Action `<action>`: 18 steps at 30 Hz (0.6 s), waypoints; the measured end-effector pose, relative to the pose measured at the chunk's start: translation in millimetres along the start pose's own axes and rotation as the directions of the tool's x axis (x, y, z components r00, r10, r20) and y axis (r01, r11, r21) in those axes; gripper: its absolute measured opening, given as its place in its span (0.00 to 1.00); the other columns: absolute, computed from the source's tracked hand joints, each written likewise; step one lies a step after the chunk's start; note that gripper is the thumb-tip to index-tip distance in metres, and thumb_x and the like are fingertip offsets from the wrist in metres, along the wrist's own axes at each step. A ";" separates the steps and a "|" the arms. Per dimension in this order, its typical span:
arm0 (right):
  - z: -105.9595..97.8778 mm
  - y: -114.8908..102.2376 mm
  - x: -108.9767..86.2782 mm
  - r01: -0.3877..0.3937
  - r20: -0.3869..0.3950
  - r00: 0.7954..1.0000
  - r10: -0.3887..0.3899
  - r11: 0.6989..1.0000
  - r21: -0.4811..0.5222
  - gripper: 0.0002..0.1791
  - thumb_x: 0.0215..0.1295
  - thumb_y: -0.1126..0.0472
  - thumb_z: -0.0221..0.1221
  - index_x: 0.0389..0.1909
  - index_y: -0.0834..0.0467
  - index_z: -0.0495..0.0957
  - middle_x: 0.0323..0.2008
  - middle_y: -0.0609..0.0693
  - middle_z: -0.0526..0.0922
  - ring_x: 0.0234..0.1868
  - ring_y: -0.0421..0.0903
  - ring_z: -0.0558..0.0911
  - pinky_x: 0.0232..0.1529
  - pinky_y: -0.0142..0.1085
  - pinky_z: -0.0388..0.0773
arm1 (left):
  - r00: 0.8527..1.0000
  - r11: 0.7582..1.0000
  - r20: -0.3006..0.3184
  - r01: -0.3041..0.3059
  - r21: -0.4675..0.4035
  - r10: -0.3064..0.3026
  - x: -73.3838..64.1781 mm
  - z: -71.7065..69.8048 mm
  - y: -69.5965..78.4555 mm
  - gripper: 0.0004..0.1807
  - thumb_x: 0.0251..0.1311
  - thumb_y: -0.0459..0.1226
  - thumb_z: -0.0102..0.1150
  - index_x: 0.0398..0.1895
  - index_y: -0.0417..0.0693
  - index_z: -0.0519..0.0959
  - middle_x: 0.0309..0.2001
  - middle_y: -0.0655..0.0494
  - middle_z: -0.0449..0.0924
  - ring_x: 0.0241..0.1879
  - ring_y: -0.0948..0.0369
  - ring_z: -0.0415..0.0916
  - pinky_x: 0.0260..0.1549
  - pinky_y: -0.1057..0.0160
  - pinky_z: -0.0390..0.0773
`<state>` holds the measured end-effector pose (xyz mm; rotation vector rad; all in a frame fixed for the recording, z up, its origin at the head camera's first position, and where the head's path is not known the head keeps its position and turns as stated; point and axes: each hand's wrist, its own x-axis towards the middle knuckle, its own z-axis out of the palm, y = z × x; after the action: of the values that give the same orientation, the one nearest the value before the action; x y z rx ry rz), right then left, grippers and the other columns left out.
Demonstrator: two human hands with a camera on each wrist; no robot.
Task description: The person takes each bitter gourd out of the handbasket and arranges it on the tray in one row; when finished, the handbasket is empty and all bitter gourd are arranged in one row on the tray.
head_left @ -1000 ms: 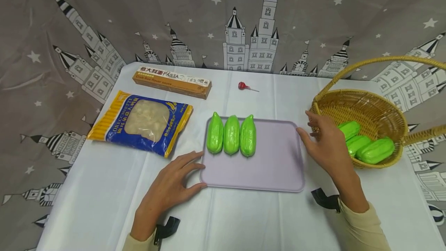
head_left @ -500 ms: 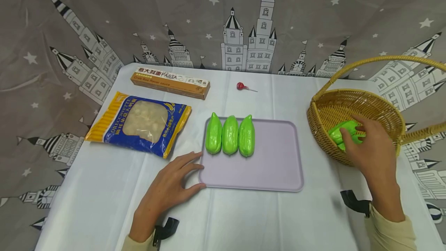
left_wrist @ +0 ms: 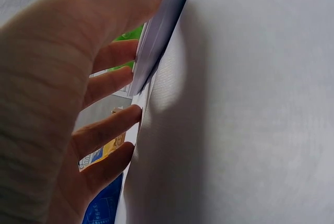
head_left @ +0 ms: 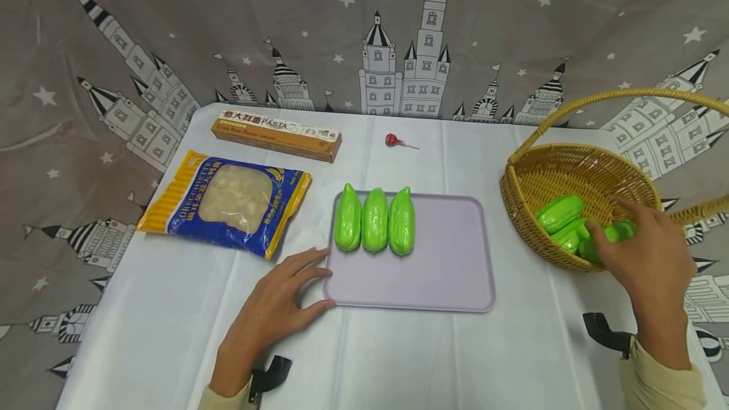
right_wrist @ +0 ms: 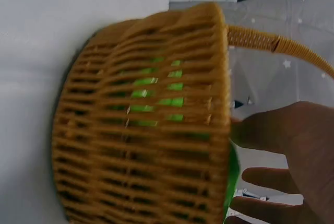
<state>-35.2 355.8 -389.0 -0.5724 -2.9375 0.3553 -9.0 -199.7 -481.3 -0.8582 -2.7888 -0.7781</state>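
Observation:
In the head view my left hand (head_left: pixel 277 309) rests at the lilac tray's (head_left: pixel 450 271) left edge, thumb by the near corner. The left wrist view shows its fingers (left_wrist: pixel 112 125) spread and fairly straight. On the tray lie a left green cucumber-like vegetable (head_left: pixel 348 219), a middle one (head_left: pixel 374 220) and a right one (head_left: pixel 402 223), side by side. My right hand (head_left: pixel 655 255) reaches over the wicker basket's (head_left: pixel 521 207) near right rim. Its thumb and fingers straddle a green vegetable (head_left: pixel 621 231); firm contact cannot be made out. Two more (head_left: pixel 560 212) lie left of it inside.
A blue and yellow pasta bag (head_left: pixel 236 198) lies left of the tray. Behind it is a long pasta box (head_left: pixel 277 136). A red lollipop (head_left: pixel 392 139) lies at the back. The basket's tall handle (head_left: pixel 626 93) arches over its far side.
My right hand has moved right from beside the basket, across its inside, to the rightmost green vegetable there. My left hand stays by the tray. The view shifts slightly.

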 end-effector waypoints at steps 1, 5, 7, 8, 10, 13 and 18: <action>-0.2 1.9 0.0 -0.009 0.009 1.000 0.009 1.000 -0.009 0.39 0.72 0.45 0.64 0.78 0.60 0.70 0.68 0.78 0.71 0.66 0.81 0.70 0.47 0.79 0.75 | 1.000 1.000 0.002 0.001 0.000 -0.001 0.1 0.0 0.1 0.29 0.53 0.55 0.82 0.56 0.53 0.87 0.73 0.55 0.78 0.72 0.51 0.75 0.71 0.49 0.77; -0.7 7.6 -0.2 -0.024 0.052 0.998 0.025 0.999 -0.027 0.43 0.72 0.43 0.64 0.79 0.62 0.66 0.69 0.80 0.69 0.63 0.82 0.70 0.48 0.78 0.74 | 1.000 1.000 0.005 0.001 0.001 -0.001 0.2 0.0 -0.3 0.30 0.53 0.55 0.82 0.56 0.54 0.87 0.73 0.55 0.78 0.72 0.51 0.75 0.71 0.49 0.77; -1.2 9.7 0.1 -0.023 0.072 0.997 0.025 0.999 -0.027 0.44 0.72 0.43 0.63 0.80 0.64 0.65 0.70 0.81 0.67 0.62 0.83 0.70 0.49 0.78 0.74 | 1.000 1.000 0.004 -0.001 0.000 0.001 0.4 0.1 -0.5 0.30 0.53 0.55 0.82 0.56 0.53 0.87 0.73 0.55 0.77 0.72 0.51 0.75 0.71 0.50 0.76; -1.5 10.3 0.2 -0.022 0.082 0.996 0.024 0.999 -0.028 0.44 0.72 0.43 0.63 0.79 0.65 0.64 0.70 0.82 0.66 0.62 0.84 0.70 0.49 0.78 0.74 | 1.000 1.000 0.002 -0.003 0.003 0.003 0.2 0.2 -0.7 0.29 0.53 0.55 0.82 0.56 0.54 0.87 0.73 0.55 0.77 0.72 0.51 0.75 0.71 0.50 0.76; -1.9 11.6 0.6 -0.010 0.092 0.996 0.012 1.000 -0.022 0.45 0.71 0.44 0.63 0.79 0.67 0.64 0.69 0.83 0.65 0.61 0.84 0.70 0.50 0.77 0.74 | 1.000 1.000 -0.001 -0.007 0.004 0.007 0.0 0.3 -0.9 0.29 0.53 0.55 0.82 0.56 0.53 0.87 0.73 0.55 0.78 0.72 0.51 0.75 0.71 0.49 0.76; -2.6 12.8 1.5 0.011 0.107 0.994 -0.010 1.000 -0.014 0.45 0.71 0.45 0.63 0.79 0.69 0.63 0.68 0.85 0.65 0.60 0.84 0.70 0.49 0.77 0.74 | 1.000 1.000 -0.002 -0.005 0.005 0.005 -0.1 0.3 -1.0 0.29 0.53 0.55 0.82 0.56 0.53 0.87 0.73 0.55 0.77 0.72 0.51 0.75 0.71 0.49 0.76; -0.8 13.1 3.9 0.054 0.150 0.987 -0.054 0.999 0.002 0.44 0.70 0.46 0.65 0.76 0.71 0.64 0.67 0.85 0.65 0.57 0.82 0.70 0.45 0.75 0.75 | 1.000 1.000 0.010 0.006 0.008 -0.006 0.2 0.4 -0.3 0.30 0.53 0.55 0.82 0.57 0.54 0.87 0.73 0.55 0.77 0.72 0.51 0.75 0.72 0.50 0.76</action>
<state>-34.0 369.2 -391.2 -0.4854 -3.0902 0.4054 -9.4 -199.6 -481.7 -0.8557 -2.8024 -0.7648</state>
